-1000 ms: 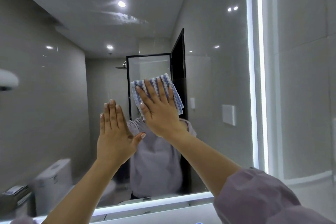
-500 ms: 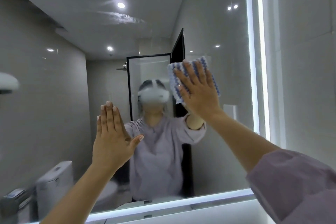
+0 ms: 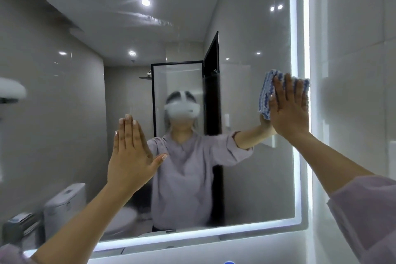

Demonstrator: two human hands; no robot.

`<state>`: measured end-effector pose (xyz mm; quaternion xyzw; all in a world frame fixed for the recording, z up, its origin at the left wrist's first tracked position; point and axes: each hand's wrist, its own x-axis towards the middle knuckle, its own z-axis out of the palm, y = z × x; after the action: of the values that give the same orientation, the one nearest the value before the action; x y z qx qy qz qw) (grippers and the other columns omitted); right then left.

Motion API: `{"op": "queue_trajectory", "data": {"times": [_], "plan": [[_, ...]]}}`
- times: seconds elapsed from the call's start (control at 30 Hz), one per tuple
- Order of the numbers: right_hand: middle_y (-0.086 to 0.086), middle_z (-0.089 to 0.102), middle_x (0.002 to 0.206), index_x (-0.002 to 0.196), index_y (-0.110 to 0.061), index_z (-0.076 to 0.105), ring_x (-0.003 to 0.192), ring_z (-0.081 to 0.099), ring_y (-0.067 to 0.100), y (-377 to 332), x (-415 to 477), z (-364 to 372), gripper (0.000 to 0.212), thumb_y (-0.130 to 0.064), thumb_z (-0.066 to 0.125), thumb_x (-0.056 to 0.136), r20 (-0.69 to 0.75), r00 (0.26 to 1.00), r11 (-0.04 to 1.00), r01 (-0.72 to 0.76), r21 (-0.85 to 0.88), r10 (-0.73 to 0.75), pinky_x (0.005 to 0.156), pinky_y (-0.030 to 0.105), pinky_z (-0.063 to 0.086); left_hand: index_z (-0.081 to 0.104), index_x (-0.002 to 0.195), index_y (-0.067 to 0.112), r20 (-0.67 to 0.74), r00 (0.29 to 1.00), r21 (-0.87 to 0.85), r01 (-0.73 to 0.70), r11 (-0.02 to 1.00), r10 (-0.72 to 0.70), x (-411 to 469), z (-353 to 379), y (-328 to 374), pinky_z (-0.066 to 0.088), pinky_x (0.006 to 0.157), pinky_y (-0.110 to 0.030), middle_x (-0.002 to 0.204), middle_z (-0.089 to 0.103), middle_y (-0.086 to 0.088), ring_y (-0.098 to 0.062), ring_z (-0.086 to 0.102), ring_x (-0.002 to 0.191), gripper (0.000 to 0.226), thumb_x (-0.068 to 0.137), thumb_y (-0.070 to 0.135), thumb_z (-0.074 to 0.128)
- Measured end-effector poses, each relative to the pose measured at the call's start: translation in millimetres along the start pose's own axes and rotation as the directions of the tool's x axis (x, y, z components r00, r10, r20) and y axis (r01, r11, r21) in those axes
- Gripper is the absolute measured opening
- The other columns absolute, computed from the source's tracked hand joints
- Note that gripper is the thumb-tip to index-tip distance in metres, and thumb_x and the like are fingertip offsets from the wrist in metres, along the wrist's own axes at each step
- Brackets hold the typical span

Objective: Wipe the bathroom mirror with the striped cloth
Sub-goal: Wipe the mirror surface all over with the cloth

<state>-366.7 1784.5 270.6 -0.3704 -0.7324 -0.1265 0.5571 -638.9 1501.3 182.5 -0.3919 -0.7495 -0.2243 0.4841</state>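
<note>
Right hand point(image 3: 289, 109) presses the striped cloth point(image 3: 265, 92) flat on the mirror point(image 3: 246, 38), at the 3 o'clock edge of the glass.
Right fingers point(image 3: 278, 88) are straight and together, pointing to 12 o'clock, curled round nothing. The blue-and-white cloth is pinned between palm and glass, showing past the hand at 9 and 12 o'clock and touching the lit edge strip point(image 3: 300, 28). Left hand point(image 3: 130, 156) is at 7 o'clock of the mirror, flat, its 4 fingers point(image 3: 128, 135) straight and together, thumb spread toward 3 o'clock, holding nothing. Contact with the glass: cannot tell. Reflected in the mirror: a toilet point(image 3: 62, 206) at 8 o'clock.
</note>
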Motion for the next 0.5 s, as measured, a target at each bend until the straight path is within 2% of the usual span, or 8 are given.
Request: {"op": "queue_trajectory", "data": {"times": [0.07, 0.2, 0.4, 0.5], "plan": [[0.003, -0.011, 0.163, 0.153, -0.029, -0.008, 0.149, -0.014, 0.025, 0, 0, 0, 0.06, -0.049, 0.007, 0.098, 0.003, 1.0, 1.0, 0.003, -0.003, -0.003, 0.122, 0.042, -0.008, 0.005, 0.145, -0.008, -0.033, 0.999, -0.024, -0.004, 1.0, 0.003, 0, -5, 2, 0.016, 0.116, -0.049, 0.156, 0.004, -0.025, -0.035, 0.004, 0.145, 0.103, 0.082, 0.07, 0.026], [0.002, -0.016, 0.162, 0.153, -0.029, -0.01, 0.148, -0.019, 0.024, 2, 1, -1, 0.062, -0.049, 0.005, 0.096, 0.026, 1.0, 1.0, 0.016, 0.001, -0.016, 0.121, 0.043, -0.01, -0.006, 0.147, 0.0, -0.074, 0.997, -0.085, -0.024, 0.996, 0.017, 12, -15, 2, 0.01, 0.117, -0.046, 0.158, -0.003, -0.018, -0.029, -0.004, 0.146, 0.098, 0.085, 0.067, 0.028], [0.005, -0.016, 0.161, 0.152, -0.022, -0.007, 0.147, -0.023, 0.026, 1, 1, -9, 0.065, -0.046, 0.004, 0.093, 0.06, 0.997, 0.998, 0.051, -0.04, -0.048, 0.12, 0.044, -0.011, -0.02, 0.146, 0.007, -0.088, 0.996, -0.055, -0.013, 0.998, 0.008, 54, -25, -12, -0.016, 0.116, -0.03, 0.157, -0.019, -0.01, -0.021, -0.018, 0.145, 0.098, 0.085, 0.072, 0.022], [0.006, -0.015, 0.161, 0.152, -0.019, -0.006, 0.148, -0.02, 0.027, 1, 1, -10, 0.069, -0.05, -0.006, 0.091, 0.044, 0.996, 0.993, 0.084, -0.077, -0.081, 0.121, 0.045, -0.008, -0.02, 0.146, 0.007, -0.098, 0.995, -0.065, -0.004, 0.998, -0.002, 68, -23, -11, -0.011, 0.117, -0.034, 0.156, -0.023, -0.009, -0.021, -0.019, 0.144, 0.098, 0.085, 0.072, 0.019]]}}
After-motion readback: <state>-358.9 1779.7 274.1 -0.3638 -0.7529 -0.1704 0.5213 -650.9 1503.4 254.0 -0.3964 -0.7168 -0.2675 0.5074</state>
